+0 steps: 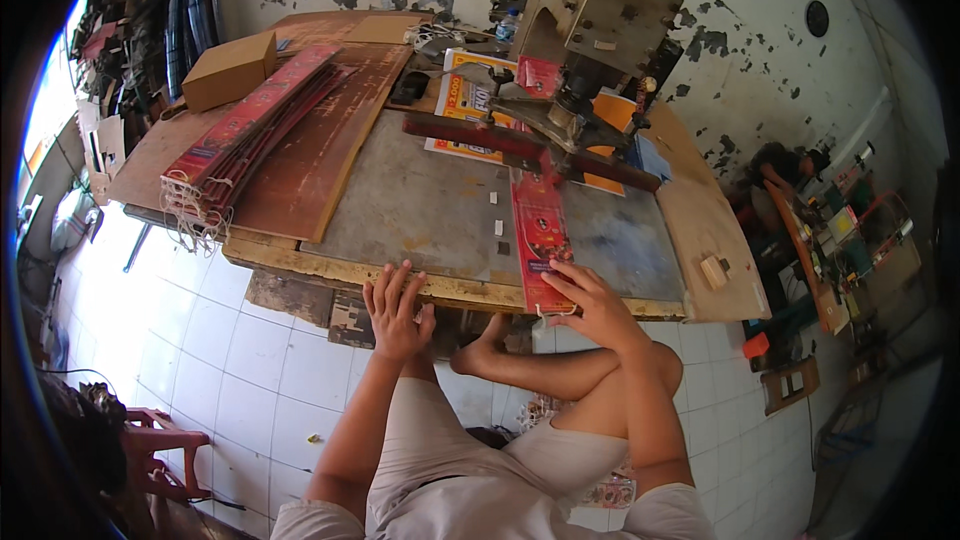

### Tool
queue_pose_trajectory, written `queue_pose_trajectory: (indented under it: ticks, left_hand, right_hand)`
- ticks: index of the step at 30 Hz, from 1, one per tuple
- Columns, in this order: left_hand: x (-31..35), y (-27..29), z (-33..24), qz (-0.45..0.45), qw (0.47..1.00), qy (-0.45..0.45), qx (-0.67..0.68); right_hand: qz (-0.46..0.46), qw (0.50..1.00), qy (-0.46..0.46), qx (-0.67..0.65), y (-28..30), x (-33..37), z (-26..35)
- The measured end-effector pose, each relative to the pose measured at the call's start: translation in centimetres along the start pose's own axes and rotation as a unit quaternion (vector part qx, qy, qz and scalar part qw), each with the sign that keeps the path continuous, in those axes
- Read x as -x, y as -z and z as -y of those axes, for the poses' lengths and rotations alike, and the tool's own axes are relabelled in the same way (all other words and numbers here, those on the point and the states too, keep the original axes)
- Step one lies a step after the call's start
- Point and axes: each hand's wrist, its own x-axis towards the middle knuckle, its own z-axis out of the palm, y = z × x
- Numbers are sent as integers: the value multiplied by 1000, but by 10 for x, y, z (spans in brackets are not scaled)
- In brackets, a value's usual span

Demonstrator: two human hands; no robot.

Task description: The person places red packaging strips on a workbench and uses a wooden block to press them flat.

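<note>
A long red printed strip lies on the grey metal plate, running from under the press to the table's near edge. White string hangs from its near end. On that end rest the fingertips of my right hand, stretched out and apart from the side; its thumb is partly hidden. My left hand is at the wooden front edge, fingers spread and holding nothing, left of the strip. The press's dark red crossbar spans above the strip.
A stack of similar red strips with dangling white strings lies at the left, beside a cardboard box. Orange-and-white printed sheets lie behind the crossbar. A small wooden block sits at the right. Another person is at the far right.
</note>
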Motion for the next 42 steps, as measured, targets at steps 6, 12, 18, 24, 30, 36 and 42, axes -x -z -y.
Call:
queue_pose_trajectory:
  ticks: [6,12,18,24,30,36,42]
  left_hand:
    - [0,-2,-1,-8,1000,4,6]
    - [1,-2,-2,-5,1000,5,3]
    - [-1,-3,0,-16,1000,-11,1]
    - [-2,-4,-2,-10,1000,-11,-2]
    - [3,-3,6,-28,999,-7,-27]
    - [3,-19,4,-53,998,-16,-17]
    - [9,-20,10,-63,998,-20,-25]
  right_hand:
    - [-10,999,-22,36,45,37,2]
    - [-76,995,-51,32,83,62,20]
    - [-65,994,-51,69,101,76,46]
    - [-79,993,-49,68,159,135,110]
    - [-314,927,-81,189,238,223,122]
    - [-268,954,-77,113,191,196,71]
    - [-512,854,-13,95,126,201,26]
